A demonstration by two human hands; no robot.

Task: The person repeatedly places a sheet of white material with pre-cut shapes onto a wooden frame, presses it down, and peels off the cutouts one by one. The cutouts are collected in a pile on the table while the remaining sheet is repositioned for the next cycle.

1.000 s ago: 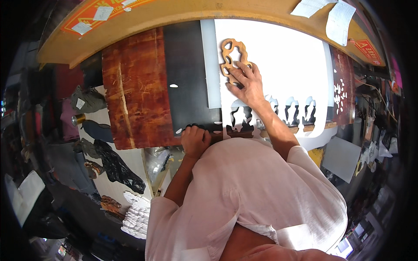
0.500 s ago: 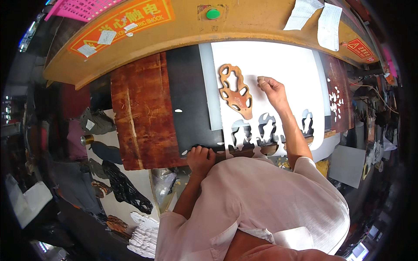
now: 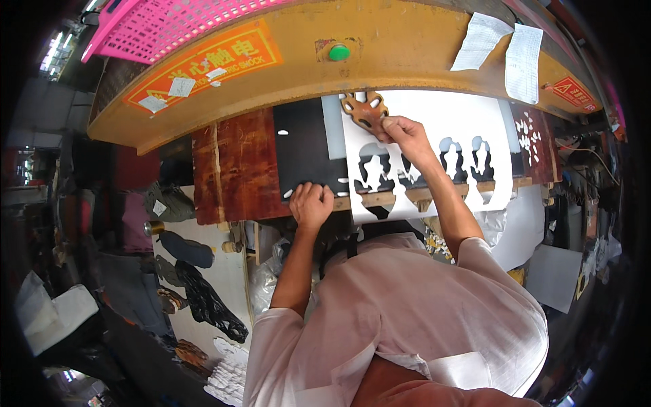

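A brown cutting die [image 3: 366, 112] with black-edged openings lies on the white sheet [image 3: 434, 119], its far part hidden beneath the yellow beam. Between thumb and fingers, my right hand [image 3: 407, 139] pinches the die's narrow near end. Along the near side of the sheet runs a row of cut-out openings, and its near edge overhangs the table. My left hand [image 3: 312, 203] rests on the near edge of the black mat [image 3: 298, 152], fingers curled, with nothing seen in them. Small white scraps [image 3: 344, 192] lie beside it.
The yellow machine beam [image 3: 285, 81] with a green button [image 3: 339, 52] spans the far side. A reddish-brown board [image 3: 237, 169] lies left of the mat. Stacked white cut pieces [image 3: 227, 373] and a black plastic bag [image 3: 203, 298] are at lower left. A pink basket [image 3: 156, 27] stands above.
My right hand has closed on the near end of the cutting die, which now sits farther under the beam. The whole view has shifted; my left hand stays at the mat's edge.
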